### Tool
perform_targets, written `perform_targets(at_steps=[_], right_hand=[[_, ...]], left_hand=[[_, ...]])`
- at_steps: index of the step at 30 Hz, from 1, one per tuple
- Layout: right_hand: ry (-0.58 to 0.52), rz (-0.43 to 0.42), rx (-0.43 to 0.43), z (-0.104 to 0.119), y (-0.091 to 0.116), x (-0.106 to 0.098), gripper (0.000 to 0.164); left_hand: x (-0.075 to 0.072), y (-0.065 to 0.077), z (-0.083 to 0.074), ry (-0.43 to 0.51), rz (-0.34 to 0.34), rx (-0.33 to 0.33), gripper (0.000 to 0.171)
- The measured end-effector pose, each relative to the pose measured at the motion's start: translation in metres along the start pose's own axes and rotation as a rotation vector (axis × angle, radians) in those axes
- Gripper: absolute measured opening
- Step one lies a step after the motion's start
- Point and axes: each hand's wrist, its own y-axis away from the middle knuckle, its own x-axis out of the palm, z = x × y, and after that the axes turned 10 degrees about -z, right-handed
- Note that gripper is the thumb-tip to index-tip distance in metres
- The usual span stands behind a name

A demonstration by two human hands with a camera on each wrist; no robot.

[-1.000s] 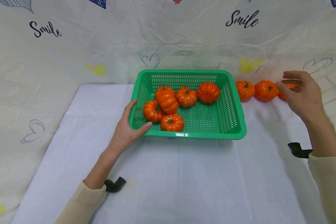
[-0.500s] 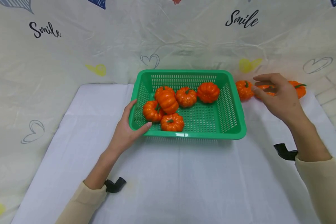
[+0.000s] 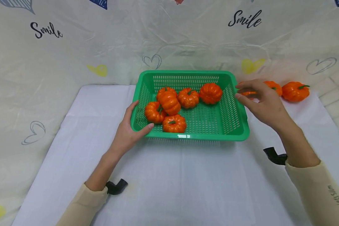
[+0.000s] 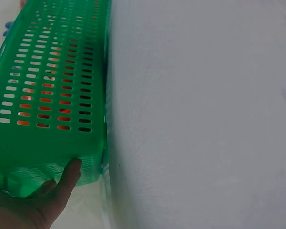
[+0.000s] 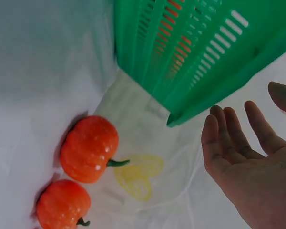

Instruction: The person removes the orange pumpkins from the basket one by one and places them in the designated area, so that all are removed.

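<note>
A green plastic basket (image 3: 203, 136) with slotted walls holds several small orange pumpkins (image 3: 174, 123) grouped mostly toward its left half. My left hand (image 3: 125, 133) grips the basket's near left corner, thumb over the front rim and fingers along the left side. In the left wrist view, fingertips (image 4: 72, 169) lie against the basket's end wall. My right hand (image 3: 266, 102) hovers by the right rim with nothing in it, its fingers spread and slightly bent. Behind it stand three pumpkins in a row, the rightmost pumpkin (image 3: 295, 92) fully visible, the leftmost partly hidden by the fingers.
A white cloth (image 3: 180, 182) covers the table. Behind it hangs a pale printed sheet (image 3: 192, 34) with hearts and lettering. Square tiles (image 3: 337, 106) show beyond the right edge. A black strap piece (image 3: 275, 156) sticks out at my right wrist.
My right hand has moved left along the pumpkin row, from the rightmost pumpkin to the basket's right rim. The left hand, basket and pumpkins stay in place.
</note>
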Motion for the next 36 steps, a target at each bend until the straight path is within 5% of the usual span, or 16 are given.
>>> perform_targets(at_steps=[36], right_hand=[[-0.041, 0.231, -0.046, 0.036, 0.014, 0.044, 0.028]], left_hand=[[0.0, 0.0, 0.0, -0.005, 0.0, 0.004, 0.094]])
